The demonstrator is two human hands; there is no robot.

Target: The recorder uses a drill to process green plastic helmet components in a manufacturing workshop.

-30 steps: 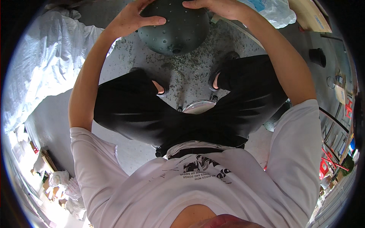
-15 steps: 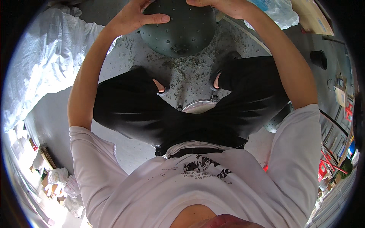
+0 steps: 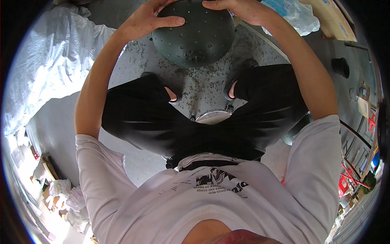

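A dark green rounded dome [image 3: 194, 42], dotted all over with small raised nubs, is in front of me between my feet. Its far side is cut off by the upper edge of the picture. My left hand [image 3: 152, 19] grips it from the left, thumb lying across the top surface. On the far right side my right hand [image 3: 248, 12] holds it too, its thumb pressed on the top; the other fingers are hidden or out of the picture.
Small dark crumbs [image 3: 195, 87] litter the grey floor. White sheeting [image 3: 57, 57] lies left, a clear plastic bag [image 3: 298, 16] and cardboard [image 3: 331, 18] at the far right. A black cup-like container [image 3: 340, 67] stands right; another greenish rounded thing [image 3: 290, 137] is partly hidden by my right sleeve.
The dome and both hands have come slightly closer to me and a little to the right. The whole view has shifted slightly too. The grip looks the same.
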